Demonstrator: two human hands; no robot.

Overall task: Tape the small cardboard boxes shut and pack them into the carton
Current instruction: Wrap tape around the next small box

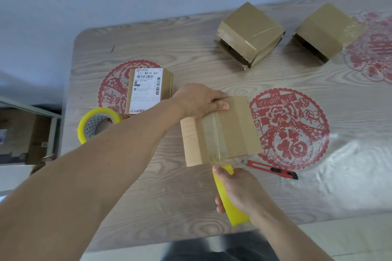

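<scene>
A small cardboard box (233,125) lies in the middle of the table with a strip of clear tape running down its top seam. My left hand (199,99) grips its far left corner, thumb on top. My right hand (235,190) grips a yellow tape roll (231,207) at the box's near edge, the tape still joined to the box. Two taped boxes (248,32) (324,29) stand at the back right. A box with a shipping label (146,89) lies to the left.
A second yellow tape roll (95,123) lies left of my forearm. A red utility knife (271,169) lies right of my right hand. A brown carton (21,133) sits below the table's left edge. Red paper-cut decals show under the table's clear cover.
</scene>
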